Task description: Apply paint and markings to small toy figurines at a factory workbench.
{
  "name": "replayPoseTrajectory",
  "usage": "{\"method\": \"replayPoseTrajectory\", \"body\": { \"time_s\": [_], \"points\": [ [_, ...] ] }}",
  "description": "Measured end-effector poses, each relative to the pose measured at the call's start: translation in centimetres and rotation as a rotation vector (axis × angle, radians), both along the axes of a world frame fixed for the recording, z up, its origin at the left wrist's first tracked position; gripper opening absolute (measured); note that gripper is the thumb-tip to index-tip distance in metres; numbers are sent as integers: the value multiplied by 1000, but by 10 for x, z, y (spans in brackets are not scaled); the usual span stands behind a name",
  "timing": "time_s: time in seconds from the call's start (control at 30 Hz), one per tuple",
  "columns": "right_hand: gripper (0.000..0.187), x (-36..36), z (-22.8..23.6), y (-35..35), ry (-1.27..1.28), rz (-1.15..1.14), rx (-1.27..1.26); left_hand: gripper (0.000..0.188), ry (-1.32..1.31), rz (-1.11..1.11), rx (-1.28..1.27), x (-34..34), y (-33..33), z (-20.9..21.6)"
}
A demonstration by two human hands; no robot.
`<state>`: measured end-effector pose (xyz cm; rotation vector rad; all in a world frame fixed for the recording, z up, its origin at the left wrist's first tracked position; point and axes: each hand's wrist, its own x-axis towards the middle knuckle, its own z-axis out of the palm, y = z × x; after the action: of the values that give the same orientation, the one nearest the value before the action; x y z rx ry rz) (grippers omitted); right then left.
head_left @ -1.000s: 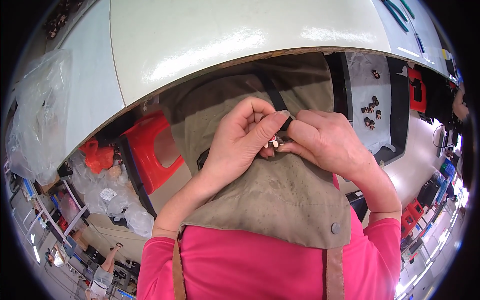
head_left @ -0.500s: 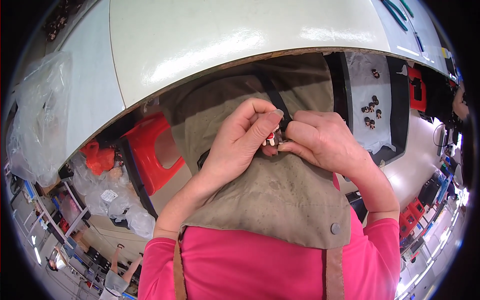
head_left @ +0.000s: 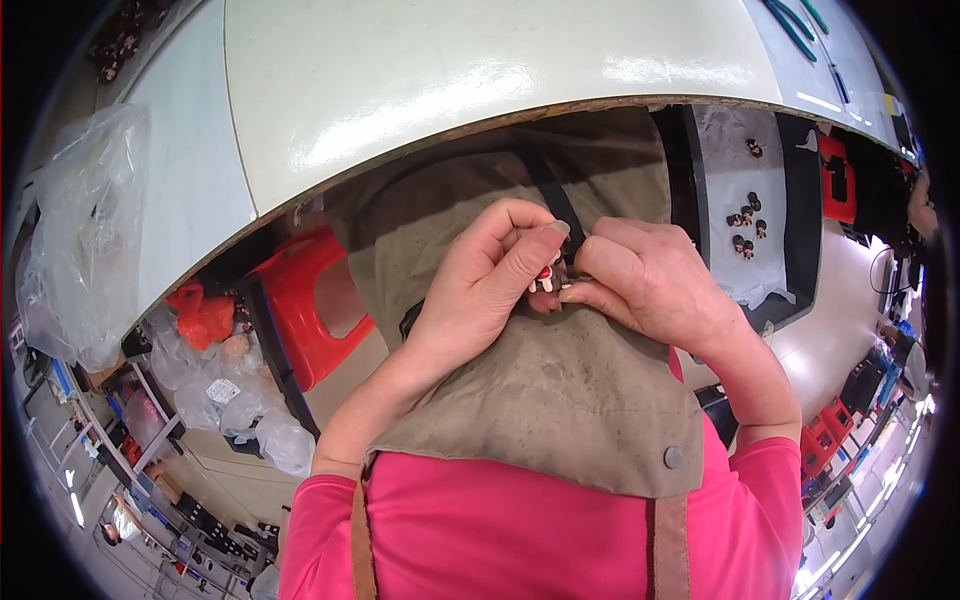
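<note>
Over the brown apron (head_left: 540, 390) on my lap, both hands meet around one small figurine (head_left: 543, 281). It has white legs and a red body, and fingers cover most of it. My left hand (head_left: 490, 262) pinches the figurine between thumb and fingers. Close against its right side, my right hand (head_left: 645, 275) is closed, thumb pressed to the curled forefinger. Whatever sits in that pinch is too small and covered to make out.
A white-topped table (head_left: 450, 70) curves across the front, with green-handled pliers (head_left: 790, 28) at far right. Right of my lap, a black tray (head_left: 800, 230) holds several dark-haired figurines (head_left: 748, 212) on white lining. At left are a red stool (head_left: 300, 300) and plastic bags (head_left: 85, 240).
My hands stay together at the figurine with barely any shift. The whole view has moved slightly. In the background at lower left, a person's limbs have gone from sight.
</note>
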<state>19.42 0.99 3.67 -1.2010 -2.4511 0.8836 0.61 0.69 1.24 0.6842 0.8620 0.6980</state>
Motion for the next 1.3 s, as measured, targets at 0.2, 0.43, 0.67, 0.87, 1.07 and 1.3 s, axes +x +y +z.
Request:
{"method": "replayPoseTrajectory", "body": {
  "time_s": [0.2,0.43,0.67,0.87,1.07,1.3],
  "points": [
    [28,2,1,1,-25,17,11,19,-5,4,-32,1,0,0],
    [30,3,0,1,-33,16,29,19,14,16,-56,2,0,1],
    [30,0,2,1,-3,-12,66,20,11,22,-73,1,0,2],
    [31,3,5,4,-58,46,80,19,52,16,-78,2,2,5],
    [31,3,5,4,-64,41,94,19,48,20,-57,2,3,4],
    [31,1,5,2,-50,15,97,18,16,7,-32,0,2,2]
  ]
}}
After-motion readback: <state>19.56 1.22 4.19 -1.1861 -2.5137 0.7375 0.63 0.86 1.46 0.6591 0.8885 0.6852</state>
